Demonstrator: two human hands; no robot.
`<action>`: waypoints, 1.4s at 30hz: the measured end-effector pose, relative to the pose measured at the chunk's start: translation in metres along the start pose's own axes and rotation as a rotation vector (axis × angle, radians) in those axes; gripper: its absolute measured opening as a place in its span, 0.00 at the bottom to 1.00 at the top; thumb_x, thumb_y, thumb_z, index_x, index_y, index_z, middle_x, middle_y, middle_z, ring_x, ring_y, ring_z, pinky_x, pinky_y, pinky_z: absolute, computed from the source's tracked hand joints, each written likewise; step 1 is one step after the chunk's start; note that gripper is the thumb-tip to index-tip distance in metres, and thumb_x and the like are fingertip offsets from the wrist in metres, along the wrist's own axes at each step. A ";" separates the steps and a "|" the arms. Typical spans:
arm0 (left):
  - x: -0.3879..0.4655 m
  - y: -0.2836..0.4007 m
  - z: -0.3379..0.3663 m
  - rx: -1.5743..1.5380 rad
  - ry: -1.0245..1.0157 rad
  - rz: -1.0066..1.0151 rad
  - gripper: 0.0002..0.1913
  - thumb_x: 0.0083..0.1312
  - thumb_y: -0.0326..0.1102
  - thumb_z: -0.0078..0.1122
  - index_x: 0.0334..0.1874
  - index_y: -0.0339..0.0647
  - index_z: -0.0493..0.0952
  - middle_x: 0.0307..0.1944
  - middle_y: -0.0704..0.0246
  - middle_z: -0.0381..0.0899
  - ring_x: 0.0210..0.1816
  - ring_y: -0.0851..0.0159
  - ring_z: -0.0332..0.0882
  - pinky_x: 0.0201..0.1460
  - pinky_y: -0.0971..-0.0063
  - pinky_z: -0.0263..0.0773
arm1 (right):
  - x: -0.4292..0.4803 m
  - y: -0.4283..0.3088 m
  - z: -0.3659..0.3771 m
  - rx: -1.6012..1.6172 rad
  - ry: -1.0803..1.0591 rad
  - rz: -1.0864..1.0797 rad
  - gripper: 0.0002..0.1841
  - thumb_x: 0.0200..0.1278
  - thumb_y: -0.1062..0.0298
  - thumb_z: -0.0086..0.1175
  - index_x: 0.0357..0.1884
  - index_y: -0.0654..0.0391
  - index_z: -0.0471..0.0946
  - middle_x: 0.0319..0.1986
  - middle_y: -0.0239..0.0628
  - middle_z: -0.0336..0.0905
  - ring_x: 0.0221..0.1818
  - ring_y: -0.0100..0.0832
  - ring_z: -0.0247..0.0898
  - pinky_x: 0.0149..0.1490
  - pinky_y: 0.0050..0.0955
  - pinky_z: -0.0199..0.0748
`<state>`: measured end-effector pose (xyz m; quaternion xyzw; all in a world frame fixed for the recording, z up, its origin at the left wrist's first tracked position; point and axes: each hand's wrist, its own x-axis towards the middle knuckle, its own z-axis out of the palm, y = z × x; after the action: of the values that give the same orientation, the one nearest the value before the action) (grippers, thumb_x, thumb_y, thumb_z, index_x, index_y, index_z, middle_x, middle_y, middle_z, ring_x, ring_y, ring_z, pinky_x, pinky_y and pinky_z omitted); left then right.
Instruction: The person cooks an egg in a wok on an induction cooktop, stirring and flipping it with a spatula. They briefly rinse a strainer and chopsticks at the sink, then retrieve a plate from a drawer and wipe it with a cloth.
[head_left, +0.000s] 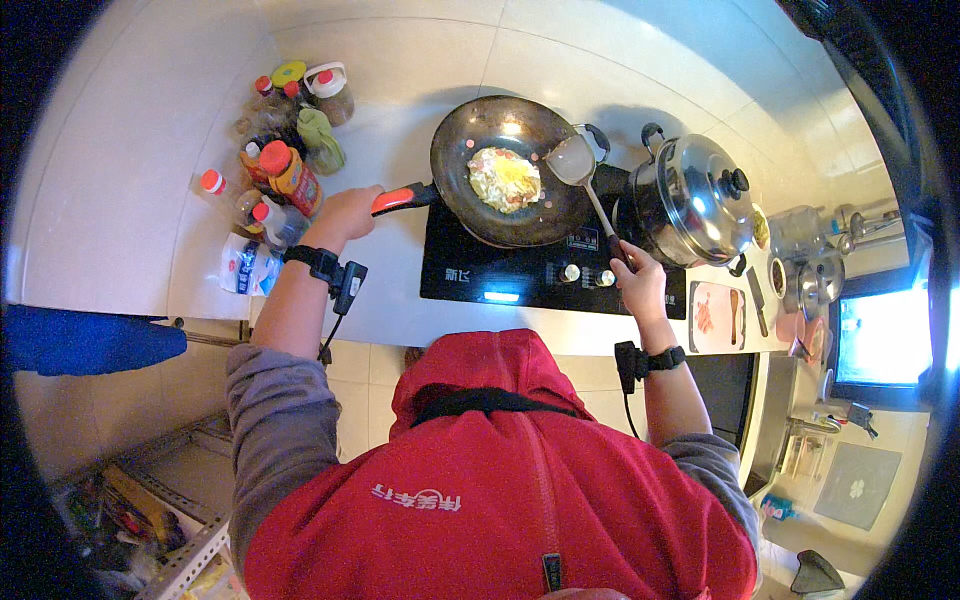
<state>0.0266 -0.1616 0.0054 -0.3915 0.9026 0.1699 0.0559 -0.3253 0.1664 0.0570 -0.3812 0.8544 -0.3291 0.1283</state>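
My left hand (351, 213) grips the black and red handle (401, 199) of a dark wok (480, 225), which sits tilted over a black induction cooktop (487, 274). Inside the wok lies a round of egg (504, 180), yellow on top, with pink bits in it and a few more scattered around it. In my right hand (639, 281) is the dark handle of a metal spatula (574, 160). Its blade is at the wok's right side, near the small loop handle (598, 141), apart from the egg.
A lidded steel pot (697, 202) stands right of the wok. Beyond it are a cutting board (718, 316) with chopped pink pieces and a knife (757, 300). Sauce bottles (292, 180) crowd the left counter. A sink faucet (817, 425) is at far right.
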 end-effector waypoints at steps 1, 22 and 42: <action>0.000 0.000 0.000 0.005 0.003 0.005 0.16 0.59 0.27 0.52 0.50 0.52 0.76 0.39 0.57 0.83 0.43 0.47 0.81 0.44 0.50 0.73 | -0.002 0.000 -0.003 0.016 -0.026 0.031 0.20 0.57 0.68 0.63 0.52 0.64 0.80 0.31 0.47 0.84 0.30 0.33 0.82 0.39 0.30 0.78; -0.002 0.006 -0.008 -0.020 -0.053 -0.043 0.14 0.61 0.29 0.53 0.50 0.51 0.76 0.40 0.57 0.83 0.46 0.47 0.81 0.46 0.52 0.73 | 0.000 -0.013 -0.015 0.531 -0.317 0.422 0.20 0.67 0.68 0.55 0.58 0.64 0.75 0.25 0.34 0.80 0.18 0.20 0.70 0.17 0.17 0.61; -0.014 0.015 -0.015 -0.026 0.003 -0.040 0.13 0.59 0.28 0.52 0.45 0.50 0.77 0.38 0.60 0.83 0.44 0.48 0.80 0.43 0.52 0.73 | 0.030 -0.043 0.031 0.463 -0.383 0.199 0.20 0.64 0.69 0.58 0.56 0.66 0.76 0.23 0.34 0.79 0.17 0.20 0.69 0.17 0.19 0.62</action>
<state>0.0257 -0.1481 0.0268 -0.4105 0.8923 0.1802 0.0530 -0.3065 0.1086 0.0633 -0.3113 0.7503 -0.4229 0.4017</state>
